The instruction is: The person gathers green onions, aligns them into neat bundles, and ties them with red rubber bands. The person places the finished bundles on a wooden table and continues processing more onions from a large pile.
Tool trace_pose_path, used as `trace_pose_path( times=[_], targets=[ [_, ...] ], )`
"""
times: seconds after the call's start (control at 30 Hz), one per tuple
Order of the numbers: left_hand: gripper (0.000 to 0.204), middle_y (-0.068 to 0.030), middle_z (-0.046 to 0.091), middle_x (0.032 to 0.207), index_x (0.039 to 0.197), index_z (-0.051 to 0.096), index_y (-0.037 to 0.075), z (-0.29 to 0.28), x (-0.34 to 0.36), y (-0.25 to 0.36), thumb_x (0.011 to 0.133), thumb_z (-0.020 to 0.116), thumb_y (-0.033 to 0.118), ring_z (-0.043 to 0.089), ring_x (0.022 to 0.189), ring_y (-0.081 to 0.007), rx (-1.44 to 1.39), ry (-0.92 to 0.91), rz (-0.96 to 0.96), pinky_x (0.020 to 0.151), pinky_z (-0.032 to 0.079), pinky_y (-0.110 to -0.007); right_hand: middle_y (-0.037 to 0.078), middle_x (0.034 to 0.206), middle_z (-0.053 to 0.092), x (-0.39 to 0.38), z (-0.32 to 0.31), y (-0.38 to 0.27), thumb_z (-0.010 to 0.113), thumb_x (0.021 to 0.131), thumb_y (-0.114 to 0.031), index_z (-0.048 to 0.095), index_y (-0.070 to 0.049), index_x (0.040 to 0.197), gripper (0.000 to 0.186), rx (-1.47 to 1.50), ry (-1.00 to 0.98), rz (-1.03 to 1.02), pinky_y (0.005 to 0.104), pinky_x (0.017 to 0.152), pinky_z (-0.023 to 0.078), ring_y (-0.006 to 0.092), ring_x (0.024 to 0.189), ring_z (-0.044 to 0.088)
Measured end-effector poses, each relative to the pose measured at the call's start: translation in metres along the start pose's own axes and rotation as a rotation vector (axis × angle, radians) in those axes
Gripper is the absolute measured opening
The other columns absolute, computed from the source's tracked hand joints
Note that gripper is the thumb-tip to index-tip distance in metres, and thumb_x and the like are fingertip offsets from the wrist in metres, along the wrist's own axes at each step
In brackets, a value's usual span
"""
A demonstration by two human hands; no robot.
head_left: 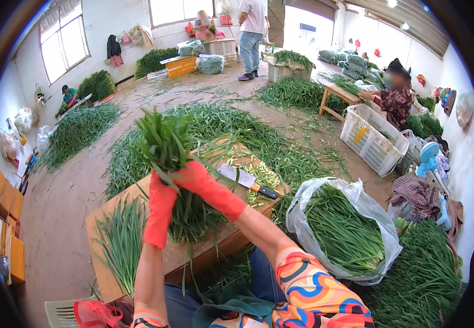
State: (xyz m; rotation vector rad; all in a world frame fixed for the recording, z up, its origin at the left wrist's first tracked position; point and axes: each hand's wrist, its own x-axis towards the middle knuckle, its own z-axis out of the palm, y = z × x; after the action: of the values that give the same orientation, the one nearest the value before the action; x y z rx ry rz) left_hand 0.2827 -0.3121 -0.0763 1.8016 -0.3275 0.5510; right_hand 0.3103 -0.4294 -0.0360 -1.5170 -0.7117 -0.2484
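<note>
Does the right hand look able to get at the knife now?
Probably yes: the knife lies close by, its handle uncovered, but the right hand would likely have to release the green bunch.

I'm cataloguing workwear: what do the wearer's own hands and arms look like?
Left hand and right hand wear plain red-orange gloves reaching past the wrists. Bare forearms lead to orange sleeves; the right shows curving red, blue and black bands.

a wooden desk (104, 273) carries a loose sheaf of chive-like greens (121, 240) at left, a black-handled cleaver (242, 177) and scattered pale stem ends (259, 164) at right
</note>
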Motion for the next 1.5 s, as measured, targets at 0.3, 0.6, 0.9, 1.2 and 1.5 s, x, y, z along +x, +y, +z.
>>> trace_pose_path(
  times=[0.3,0.6,0.9,1.2,1.5],
  targets=[
    [0.041,-0.0091,0.056,0.105,0.114,0.044,0.001,-0.001,0.002,-0.007,0.075,0.057,0.001,0.054,0.093,-0.0165,0.316,0.036,0.33,0.079,0.044,-0.026,0.01,0.086,0.062,0.002,-0.001,-0.025,0.068,0.059,-0.031,0.059,-0.009,0.096,0.044,-0.242,-0.151,0.175,0.0327,0.069,0.048,0.0234,0.079,0.06],
    [0.036,-0.0105,0.054,0.108,0.117,0.043,0.003,-0.011,0.011,-0.084,0.082,0.048,0.013,0.054,0.089,-0.0212,-0.408,-0.072,0.026,0.079,0.042,-0.029,0.011,0.123,0.044,-0.002,0.018,0.052,0.063,0.073,-0.031,0.048,-0.007,0.114,0.05,-0.382,-0.1,-0.401,0.0392,0.089,0.038,0.0207,0.107,0.046],
    [0.064,-0.0058,0.051,0.112,0.121,0.037,0.005,-0.008,-0.025,0.082,0.064,0.066,0.003,0.049,0.099,-0.0149,-0.182,-0.034,-0.113,0.083,0.038,-0.03,0.01,0.086,0.063,-0.019,-0.017,-0.024,0.066,0.068,-0.027,0.06,-0.009,0.096,0.034,0.02,-0.051,0.052,0.0318,0.07,0.047,0.0203,0.082,0.06],
    [0.043,-0.0046,0.06,0.094,0.103,0.055,-0.001,-0.051,-0.063,0.112,0.061,0.059,0.01,0.051,0.093,-0.0164,-0.528,-0.395,-0.083,0.085,0.035,-0.027,0.01,0.085,0.062,-0.058,-0.004,-0.115,0.066,0.062,-0.034,0.061,-0.009,0.091,0.039,-0.253,-0.195,-0.325,0.0322,0.07,0.046,0.0238,0.08,0.059],
    [0.051,-0.0089,0.059,0.098,0.104,0.055,-0.002,-0.083,-0.132,0.118,0.061,0.065,0.022,0.057,0.086,-0.0218,0.136,-0.264,0.164,0.078,0.044,-0.029,0.007,0.082,0.062,-0.075,0.006,-0.171,0.069,0.06,-0.047,0.061,-0.01,0.09,0.048,-0.293,-0.957,-0.285,0.0305,0.067,0.045,0.0194,0.077,0.058]
  ],
)
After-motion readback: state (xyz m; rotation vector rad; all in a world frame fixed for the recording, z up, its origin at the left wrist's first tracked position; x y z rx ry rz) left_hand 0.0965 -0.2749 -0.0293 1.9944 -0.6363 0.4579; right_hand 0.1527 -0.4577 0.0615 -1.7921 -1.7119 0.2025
